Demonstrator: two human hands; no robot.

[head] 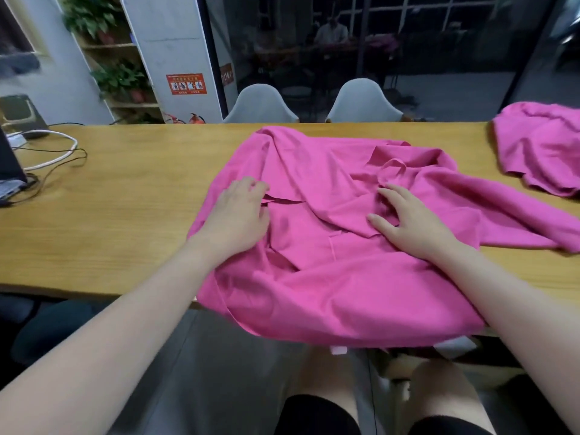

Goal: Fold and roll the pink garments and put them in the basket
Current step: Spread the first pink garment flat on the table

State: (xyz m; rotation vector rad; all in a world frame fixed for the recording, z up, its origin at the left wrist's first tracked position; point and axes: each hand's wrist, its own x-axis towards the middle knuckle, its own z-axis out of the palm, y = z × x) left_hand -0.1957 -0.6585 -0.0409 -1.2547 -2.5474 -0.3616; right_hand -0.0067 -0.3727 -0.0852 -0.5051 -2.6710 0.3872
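A large pink garment (329, 277) lies crumpled across the middle of the wooden table (110, 215), its near edge hanging over the table's front. My left hand (235, 215) rests on its left part, fingertips curled onto a fold of cloth. My right hand (408, 224) lies flat on the cloth near the collar, fingers spread. A second pink garment (539, 149) sits bunched at the table's far right. No basket is in view.
White and black cables (53, 155) and a dark device (9, 164) lie at the table's left end. Two white chairs (260, 105) stand behind the far edge. My knees are below the table's front edge.
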